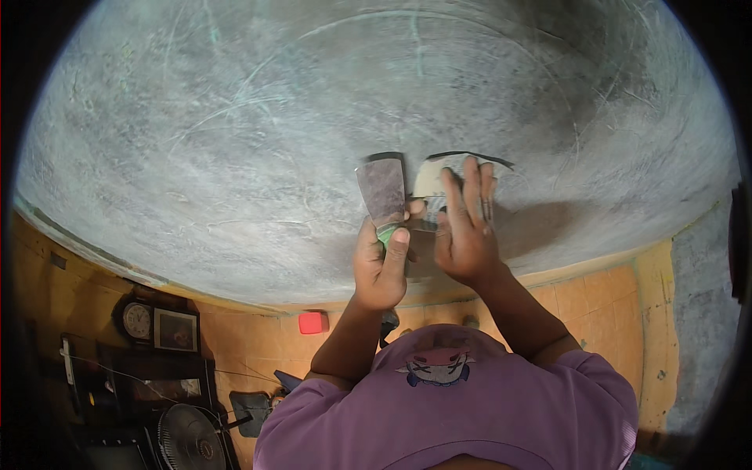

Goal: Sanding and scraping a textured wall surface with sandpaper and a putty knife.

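In my left hand (381,270) is a putty knife (382,188) with a green handle, gripped with the thumb along it and the broad grey blade pointing up. My right hand (468,235) has its fingers stretched over a pale flat piece (431,178) with a dark line along its upper edge. The thumb is low on that piece's near side, and motion blurs it slightly. Fingertips of my left hand show close to its lower left corner; whether they touch it I cannot tell. Both hands are in front of a mottled grey wall (258,172).
Orange floor tiles (576,305) run along the wall's foot. A red box (312,322) is on the floor, left of my left forearm. Lower left are a fan (190,439), a round clock (137,320), a framed picture (175,329) and dark furniture.
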{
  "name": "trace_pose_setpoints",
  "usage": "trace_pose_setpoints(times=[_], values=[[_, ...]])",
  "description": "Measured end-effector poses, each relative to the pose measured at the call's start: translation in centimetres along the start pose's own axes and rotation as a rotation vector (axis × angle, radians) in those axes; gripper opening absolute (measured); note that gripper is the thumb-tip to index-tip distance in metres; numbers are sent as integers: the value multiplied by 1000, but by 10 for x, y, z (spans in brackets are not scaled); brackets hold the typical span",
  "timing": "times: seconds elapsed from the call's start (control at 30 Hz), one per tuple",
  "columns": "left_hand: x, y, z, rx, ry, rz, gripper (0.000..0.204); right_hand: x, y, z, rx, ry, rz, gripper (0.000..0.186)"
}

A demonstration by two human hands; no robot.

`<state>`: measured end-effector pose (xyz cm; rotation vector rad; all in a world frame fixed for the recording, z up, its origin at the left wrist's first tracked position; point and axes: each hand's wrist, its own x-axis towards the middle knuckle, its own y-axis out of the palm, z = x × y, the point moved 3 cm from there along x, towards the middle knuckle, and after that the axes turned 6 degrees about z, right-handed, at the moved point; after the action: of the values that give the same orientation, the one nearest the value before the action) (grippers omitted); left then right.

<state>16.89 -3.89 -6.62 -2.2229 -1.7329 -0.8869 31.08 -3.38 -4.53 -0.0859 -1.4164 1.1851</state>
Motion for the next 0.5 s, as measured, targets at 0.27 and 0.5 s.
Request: trace_pose_setpoints(times=[0.27, 0.5], values=[[9, 36, 4, -91, -55, 100, 24, 11, -53, -35, -15, 15, -200, 61], [16, 46, 20, -27, -38, 118, 28, -13, -64, -68, -78, 38, -148, 62]])
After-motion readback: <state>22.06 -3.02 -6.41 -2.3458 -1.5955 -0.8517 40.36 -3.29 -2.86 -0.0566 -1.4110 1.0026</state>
